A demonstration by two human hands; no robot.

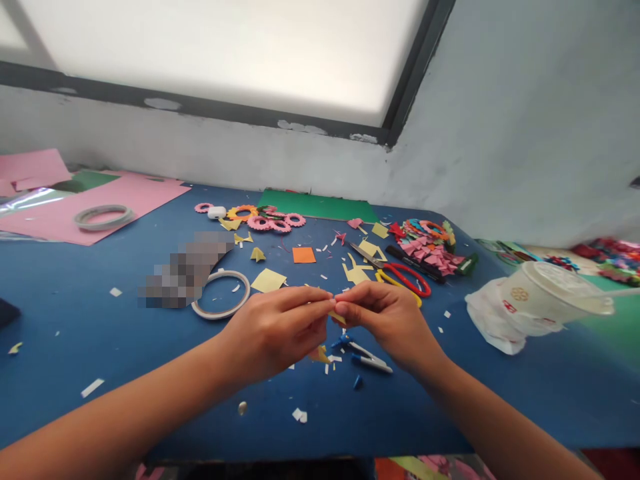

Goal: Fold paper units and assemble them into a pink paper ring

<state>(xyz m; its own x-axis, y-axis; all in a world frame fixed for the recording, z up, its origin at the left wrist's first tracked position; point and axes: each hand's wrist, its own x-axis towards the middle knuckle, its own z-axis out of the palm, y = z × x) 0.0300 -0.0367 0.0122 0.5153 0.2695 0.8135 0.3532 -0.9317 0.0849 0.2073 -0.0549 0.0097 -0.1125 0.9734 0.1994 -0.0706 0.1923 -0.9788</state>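
Left hand (283, 327) and right hand (397, 323) meeting, fingertips pinched on small yellow paper piece (339, 318) above blue table (385, 420). Red-and-yellow-handled metal scissors (379, 263) beyond right hand; round white tape roll (220, 315) beyond left.

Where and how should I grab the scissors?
Probably take the scissors by the red handle loop, coming from the right: the blades point away toward the far left, and the right hand partly covers the yellow loop.

Cup (563, 293) | golden flower emblem (519, 294) | text, numbers, brand: none legible
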